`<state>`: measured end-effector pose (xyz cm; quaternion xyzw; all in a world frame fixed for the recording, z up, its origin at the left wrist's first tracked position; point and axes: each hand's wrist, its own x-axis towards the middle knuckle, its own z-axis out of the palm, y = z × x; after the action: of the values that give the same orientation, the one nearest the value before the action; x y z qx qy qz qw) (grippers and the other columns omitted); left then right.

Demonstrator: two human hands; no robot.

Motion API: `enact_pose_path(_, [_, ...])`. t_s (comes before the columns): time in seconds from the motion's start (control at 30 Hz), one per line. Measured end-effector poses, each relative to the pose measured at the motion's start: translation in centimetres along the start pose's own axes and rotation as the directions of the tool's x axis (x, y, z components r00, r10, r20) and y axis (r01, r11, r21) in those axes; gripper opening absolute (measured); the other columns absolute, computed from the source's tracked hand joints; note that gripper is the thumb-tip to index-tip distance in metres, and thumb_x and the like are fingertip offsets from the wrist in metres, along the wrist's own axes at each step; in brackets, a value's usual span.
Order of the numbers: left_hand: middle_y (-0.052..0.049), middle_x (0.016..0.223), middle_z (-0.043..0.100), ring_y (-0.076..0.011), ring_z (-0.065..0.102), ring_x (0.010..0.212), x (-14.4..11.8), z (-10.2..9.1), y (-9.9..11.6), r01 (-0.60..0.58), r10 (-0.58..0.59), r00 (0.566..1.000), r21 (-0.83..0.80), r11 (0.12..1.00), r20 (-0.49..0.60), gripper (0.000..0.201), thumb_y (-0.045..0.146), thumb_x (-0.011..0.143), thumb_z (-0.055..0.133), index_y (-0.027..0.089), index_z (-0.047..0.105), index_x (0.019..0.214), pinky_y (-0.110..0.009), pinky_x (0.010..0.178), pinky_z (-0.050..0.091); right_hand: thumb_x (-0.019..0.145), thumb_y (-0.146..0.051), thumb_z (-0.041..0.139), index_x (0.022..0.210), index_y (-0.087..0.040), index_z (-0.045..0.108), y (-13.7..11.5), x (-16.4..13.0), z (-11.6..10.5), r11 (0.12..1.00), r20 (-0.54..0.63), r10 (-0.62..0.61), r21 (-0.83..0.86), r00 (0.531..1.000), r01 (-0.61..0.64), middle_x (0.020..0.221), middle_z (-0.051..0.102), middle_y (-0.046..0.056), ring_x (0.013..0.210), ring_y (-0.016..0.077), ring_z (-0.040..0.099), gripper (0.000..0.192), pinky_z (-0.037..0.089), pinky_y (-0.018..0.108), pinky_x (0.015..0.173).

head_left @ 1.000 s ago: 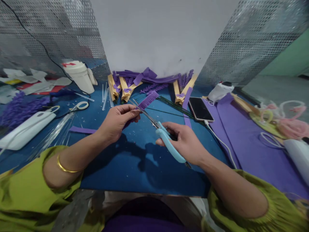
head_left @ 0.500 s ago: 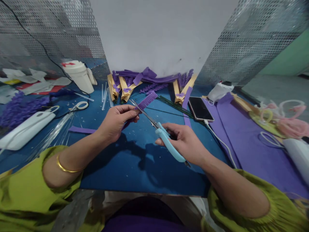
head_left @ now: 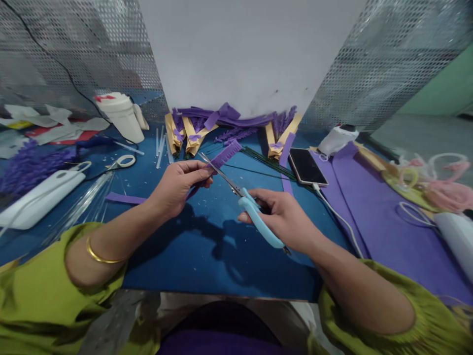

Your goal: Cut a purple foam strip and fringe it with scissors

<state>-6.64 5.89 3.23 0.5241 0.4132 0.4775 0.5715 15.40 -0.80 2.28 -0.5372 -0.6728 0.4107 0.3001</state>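
Pinched between the thumb and fingers of my left hand is a purple strip, its upper end pointing away to the right and its edge cut into a fringe. My right hand grips a pair of scissors by the light blue handles. The slim metal blades lie across the strip, right beside my left fingertips. Part of the strip is hidden under my left hand, and another purple strip piece shows by my left wrist.
Small paper-wrapped purple flower bunches stand at the back against a white panel. Green stems lie behind the scissors. A phone with a cable and a purple sheet are on the right. At left are a white cup and a glue gun.
Almost nothing differs. Both hands, the strip and the scissors keep nearly the same position, with only a tiny shift of the whole view.
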Motion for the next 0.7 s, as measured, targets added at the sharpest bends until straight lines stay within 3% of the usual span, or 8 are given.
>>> enact_pose_path(0.4, [-0.002, 0.065, 0.067, -0.0122, 0.059, 0.062, 0.05, -0.05, -0.02, 0.033, -0.033, 0.999, -0.054, 0.998, -0.003, 0.021, 0.029, 0.062, 0.085, 0.015, 0.075, 0.073, -0.024, 0.063, 0.047, 0.077, -0.045, 0.077, 0.094, -0.019, 0.07, 0.15, 0.22, -0.15, 0.993, 0.037, 0.016, 0.12, 0.999, -0.021, 0.066, 0.048, -0.004, 0.059, 0.01, 0.035, 0.032, 0.028, 0.026, 0.053])
enact_pose_path(0.7, [-0.003, 0.066, 0.067, -0.0126, 0.06, 0.063, 0.05, -0.11, 0.04, 0.036, -0.036, 0.999, -0.031, 0.999, -0.019, 0.022, 0.03, 0.062, 0.085, 0.015, 0.074, 0.074, -0.025, 0.064, 0.048, 0.077, -0.045, 0.076, 0.097, -0.021, 0.07, 0.38, 0.22, -0.18, 0.998, -0.005, 0.013, 0.064, 1.0, -0.013, 0.068, 0.05, -0.004, 0.059, 0.0106, 0.037, 0.031, 0.03, 0.026, 0.054])
